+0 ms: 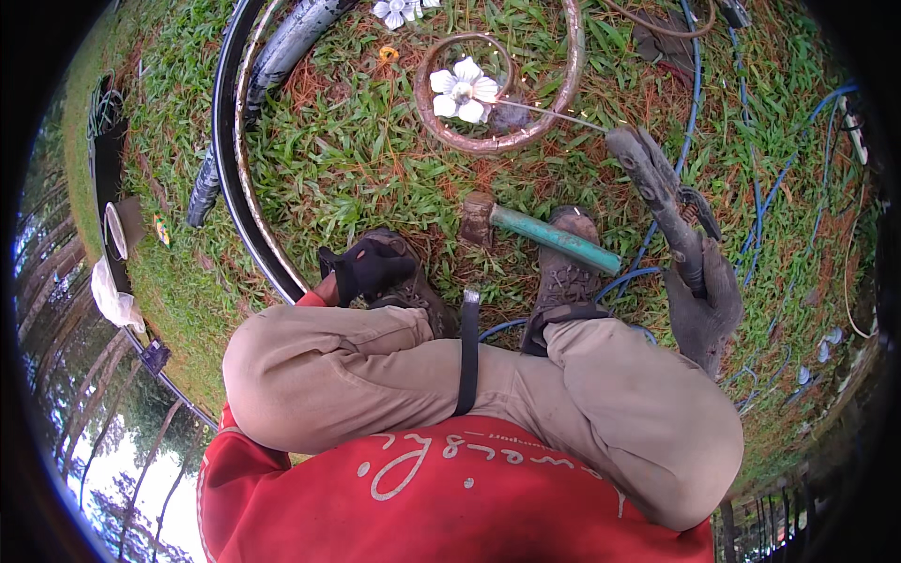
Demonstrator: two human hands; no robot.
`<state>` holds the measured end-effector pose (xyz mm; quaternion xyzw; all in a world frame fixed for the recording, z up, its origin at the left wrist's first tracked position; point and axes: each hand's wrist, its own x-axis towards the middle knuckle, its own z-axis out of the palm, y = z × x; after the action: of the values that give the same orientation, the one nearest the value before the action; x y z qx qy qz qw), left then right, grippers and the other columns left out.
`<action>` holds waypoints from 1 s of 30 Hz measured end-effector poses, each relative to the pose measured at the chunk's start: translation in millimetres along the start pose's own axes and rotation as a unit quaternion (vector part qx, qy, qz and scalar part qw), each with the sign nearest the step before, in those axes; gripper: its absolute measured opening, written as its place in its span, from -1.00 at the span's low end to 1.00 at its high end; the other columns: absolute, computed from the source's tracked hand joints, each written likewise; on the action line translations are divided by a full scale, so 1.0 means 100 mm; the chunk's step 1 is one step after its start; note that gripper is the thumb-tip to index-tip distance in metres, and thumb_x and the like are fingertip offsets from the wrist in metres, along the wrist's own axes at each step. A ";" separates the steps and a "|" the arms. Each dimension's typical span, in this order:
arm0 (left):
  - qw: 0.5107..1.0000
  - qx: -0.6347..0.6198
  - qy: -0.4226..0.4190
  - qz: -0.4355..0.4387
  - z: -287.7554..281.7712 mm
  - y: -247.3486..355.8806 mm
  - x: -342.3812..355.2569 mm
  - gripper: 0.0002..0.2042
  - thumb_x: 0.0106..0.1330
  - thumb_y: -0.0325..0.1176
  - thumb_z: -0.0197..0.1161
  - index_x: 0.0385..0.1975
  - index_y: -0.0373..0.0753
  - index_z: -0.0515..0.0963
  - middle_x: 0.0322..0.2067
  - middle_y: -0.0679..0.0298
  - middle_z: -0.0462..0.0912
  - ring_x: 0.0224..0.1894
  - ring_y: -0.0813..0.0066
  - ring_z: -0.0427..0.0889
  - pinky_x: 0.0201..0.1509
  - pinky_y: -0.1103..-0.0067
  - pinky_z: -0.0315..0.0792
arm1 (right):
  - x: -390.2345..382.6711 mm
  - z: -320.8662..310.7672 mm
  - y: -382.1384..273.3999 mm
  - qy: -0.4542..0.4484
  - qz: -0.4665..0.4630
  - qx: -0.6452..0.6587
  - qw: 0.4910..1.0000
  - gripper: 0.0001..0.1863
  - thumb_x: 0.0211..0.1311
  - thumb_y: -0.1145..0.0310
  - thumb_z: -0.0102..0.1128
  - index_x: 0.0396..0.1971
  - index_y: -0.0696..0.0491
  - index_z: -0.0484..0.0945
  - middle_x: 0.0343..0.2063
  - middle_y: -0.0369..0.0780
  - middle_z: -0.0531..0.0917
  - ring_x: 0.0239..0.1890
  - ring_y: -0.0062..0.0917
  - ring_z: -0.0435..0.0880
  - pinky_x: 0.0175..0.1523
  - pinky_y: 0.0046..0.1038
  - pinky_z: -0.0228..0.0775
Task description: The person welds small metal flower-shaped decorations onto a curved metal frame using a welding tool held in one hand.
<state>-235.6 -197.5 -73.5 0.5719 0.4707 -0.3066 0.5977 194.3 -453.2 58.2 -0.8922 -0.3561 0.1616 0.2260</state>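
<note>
My right hand (710,302), in a grey glove, grips a worn dark welding electrode holder (660,183). From its jaws a thin electrode (554,114) reaches left to a silvery metal flower (465,91), with a small orange glow near the tip. The flower lies inside the curl of a rusty metal scroll (441,127) on the grass. My left hand (371,270), in a black glove, rests by my left boot with its fingers curled in; nothing shows in it. Between my feet lies a hammer (554,237) with a green handle, its end across my right boot.
A large curved metal hoop (225,141) and a dark pipe (291,47) lie on the left. Another silvery flower (394,11) and a yellow ring (388,54) are farther off. Blue cables (694,103) wind along the right. A white plastic bag (113,296) is far left.
</note>
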 end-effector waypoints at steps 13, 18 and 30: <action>0.997 0.069 -0.015 0.029 -0.07 -0.17 0.09 -0.60 0.34 0.02 0.45 -0.51 -0.22 0.78 -0.63 0.35 0.68 -0.59 0.63 0.55 -0.45 0.49 0.42 | 0.16 -0.02 -0.14 -0.177 0.266 0.169 0.932 -0.34 0.06 0.56 0.55 0.26 0.19 0.63 -0.23 -0.14 0.76 -0.25 -0.59 0.72 -0.18 -0.47 0.57; 0.998 0.054 -0.022 -0.027 -0.08 -0.16 0.06 -0.70 0.39 -0.03 0.39 -0.47 -0.08 0.81 -0.61 0.35 0.69 -0.54 0.55 0.63 -0.42 0.47 0.47 | -0.05 0.10 0.28 -0.035 0.107 0.101 0.989 -0.38 0.11 0.62 0.53 0.25 0.18 0.63 -0.33 -0.27 0.68 -0.37 -0.65 0.61 -0.31 -0.50 0.48; 0.995 0.100 -0.028 0.008 -0.08 0.04 -0.01 -0.71 0.38 -0.08 0.36 -0.39 -0.18 0.79 -0.55 0.28 0.71 -0.51 0.48 0.62 -0.35 0.41 0.48 | -0.09 0.20 0.14 0.092 -0.036 -0.040 0.994 -0.54 0.08 0.54 0.60 0.03 0.05 0.72 -0.29 -0.18 0.73 -0.35 -0.44 0.70 -0.28 -0.40 0.53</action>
<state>-233.7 -189.7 -70.1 0.6234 0.4167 -0.3631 0.5530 186.7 -462.9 35.9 -0.8982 -0.3717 0.0565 0.2277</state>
